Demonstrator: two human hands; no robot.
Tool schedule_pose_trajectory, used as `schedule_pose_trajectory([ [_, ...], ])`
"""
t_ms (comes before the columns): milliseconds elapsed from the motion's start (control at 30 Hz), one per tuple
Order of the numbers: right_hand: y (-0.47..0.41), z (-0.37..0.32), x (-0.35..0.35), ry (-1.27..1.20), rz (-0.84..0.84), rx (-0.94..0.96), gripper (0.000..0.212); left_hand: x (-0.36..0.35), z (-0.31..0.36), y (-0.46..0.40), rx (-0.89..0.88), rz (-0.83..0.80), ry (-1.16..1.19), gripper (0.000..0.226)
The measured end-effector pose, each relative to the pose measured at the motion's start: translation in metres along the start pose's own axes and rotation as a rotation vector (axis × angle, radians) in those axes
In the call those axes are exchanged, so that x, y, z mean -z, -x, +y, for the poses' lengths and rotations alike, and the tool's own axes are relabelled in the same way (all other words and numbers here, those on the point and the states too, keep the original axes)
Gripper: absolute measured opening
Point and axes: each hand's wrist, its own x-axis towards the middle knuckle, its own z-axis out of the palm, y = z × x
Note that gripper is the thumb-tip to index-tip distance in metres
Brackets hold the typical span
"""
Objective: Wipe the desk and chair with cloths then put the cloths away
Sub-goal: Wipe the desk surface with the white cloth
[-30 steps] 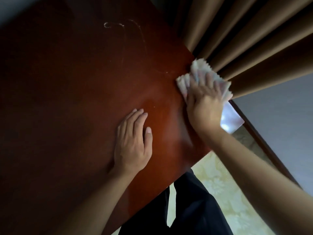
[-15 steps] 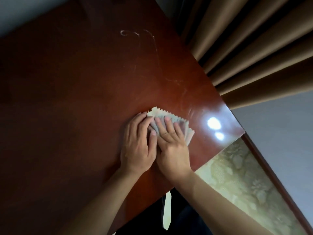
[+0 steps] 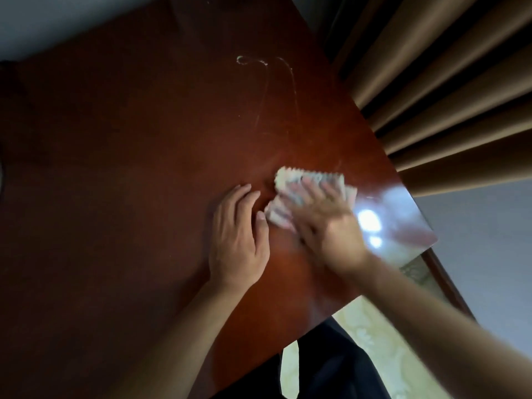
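Observation:
A dark red glossy desk [image 3: 129, 174] fills most of the view. A pale folded cloth [image 3: 290, 182] with a zigzag edge lies on it near the right corner. My right hand [image 3: 325, 226] presses flat on the cloth, blurred from motion, and covers its lower part. My left hand [image 3: 236, 240] rests flat on the desk just left of the cloth, fingers together, holding nothing. Faint whitish streaks [image 3: 267, 90] mark the desk further back. No chair shows.
Brown pleated curtains [image 3: 431, 82] hang right behind the desk's right edge. A grey wall [image 3: 483, 254] and a wooden baseboard run to the right. Pale patterned floor [image 3: 374, 355] and my dark trousers [image 3: 325, 370] lie below the desk's front edge.
My right hand swept the cloth from the desk's right edge by the curtain in to beside my left hand, then slightly back to the right. My left hand stayed flat in place.

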Motion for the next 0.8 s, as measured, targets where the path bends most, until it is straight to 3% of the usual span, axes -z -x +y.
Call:
schedule_pose_trajectory([
  [133, -0.089, 0.058, 0.027, 0.109, 0.068, -0.162, 0.033, 0.001, -0.001, -0.001, 0.013, 0.000, 0.028, 0.029],
  [267, -0.034, 0.007, 0.002, 0.017, -0.047, 0.033, 0.042, 0.001, 0.000, -0.001, 0.018, 0.027, 0.053, 0.028],
  [367, -0.028, 0.017, 0.007, -0.015, -0.095, 0.190, 0.037, 0.001, 0.001, -0.003, 0.004, 0.012, 0.056, 0.028],
  [500, -0.104, 0.046, 0.014, 0.091, -0.042, 0.089, 0.034, 0.001, -0.003, -0.001, 0.008, 0.022, 0.056, 0.028],
  [667, -0.027, 0.025, 0.005, -0.002, -0.045, 0.132, 0.037, 0.000, -0.001, -0.003, 0.020, 0.021, 0.059, 0.029],
  [800, -0.061, 0.044, 0.010, 0.029, -0.063, 0.182, 0.036, 0.000, -0.002, -0.003, 0.011, 0.008, 0.042, 0.029],
])
